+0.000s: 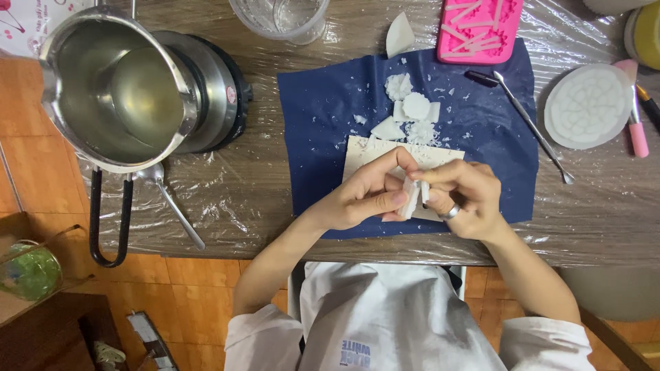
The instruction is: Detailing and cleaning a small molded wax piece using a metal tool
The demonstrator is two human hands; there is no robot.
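Two hands meet over the blue mat's (pixel 323 117) near edge: left hand (pixel 364 196) and right hand (pixel 464 196) both pinching one small white wax block (pixel 413 196) (chalky, rectangular). Four more white pieces (pixel 410 110) sit mid-mat.

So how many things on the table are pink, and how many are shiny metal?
Pink: 2, the pink mould and the pink-handled tool.
Shiny metal: 3, the pot, the spoon and the thin metal tool.
Total: 5.
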